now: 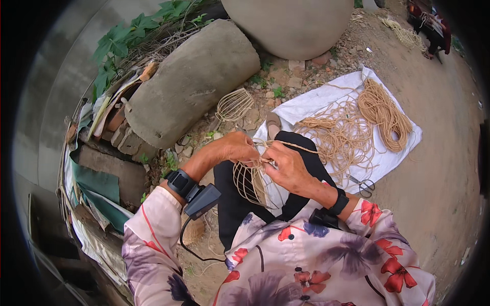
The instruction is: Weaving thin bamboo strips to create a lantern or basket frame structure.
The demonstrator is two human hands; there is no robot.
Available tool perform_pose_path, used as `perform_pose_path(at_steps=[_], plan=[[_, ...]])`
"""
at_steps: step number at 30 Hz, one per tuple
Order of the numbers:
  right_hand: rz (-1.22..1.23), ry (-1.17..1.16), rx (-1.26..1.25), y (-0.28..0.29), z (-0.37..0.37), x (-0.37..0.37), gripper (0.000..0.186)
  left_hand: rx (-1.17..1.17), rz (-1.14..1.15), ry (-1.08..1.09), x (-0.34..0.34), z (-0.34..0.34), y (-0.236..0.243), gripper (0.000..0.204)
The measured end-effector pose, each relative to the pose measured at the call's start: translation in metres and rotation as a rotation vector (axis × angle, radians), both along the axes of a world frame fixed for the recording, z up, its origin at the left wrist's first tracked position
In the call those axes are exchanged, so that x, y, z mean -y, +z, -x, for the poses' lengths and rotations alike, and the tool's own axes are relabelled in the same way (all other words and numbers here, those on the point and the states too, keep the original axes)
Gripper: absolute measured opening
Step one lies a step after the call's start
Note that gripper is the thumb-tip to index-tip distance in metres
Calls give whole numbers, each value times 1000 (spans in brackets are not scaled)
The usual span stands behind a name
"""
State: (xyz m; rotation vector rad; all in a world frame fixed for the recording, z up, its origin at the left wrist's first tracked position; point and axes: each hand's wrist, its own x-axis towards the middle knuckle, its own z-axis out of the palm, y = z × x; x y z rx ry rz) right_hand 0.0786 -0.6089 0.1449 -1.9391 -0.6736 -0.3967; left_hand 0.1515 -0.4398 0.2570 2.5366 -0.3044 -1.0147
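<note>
Fingers (272, 159) of right hand (290, 168): closed on tan cord (300, 148) at the far end of a ribbed framework (247, 179). Left hand (236, 148) just beside, fingers curled at the same end; grip half hidden, cannot tell on what. Framework sits in the lap between black trouser legs (229, 204), bodyward of the fingers, long axis slanting from them back toward the waist. Cord leads off rightward; right hand nearer its supply. Beyond, right: scissors (366, 187) by the near edge of a white sheet (293, 111), which bears a loose tangle (339, 130) and a coil (385, 115). Farther ahead: second framework (235, 105), on the ground.
</note>
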Motion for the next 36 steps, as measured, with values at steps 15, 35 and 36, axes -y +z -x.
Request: perform_pose_path(at_steps=[15,35,36], plan=[[-93,29,-56,-1,-4,-2,15,-125,529,111,-38,13,-24,19],[128,58,235,19,-14,6,12,106,623,69,-36,31,-43,14],[130,60,236,19,-14,6,12,124,638,63,-37,33,-44,14]])
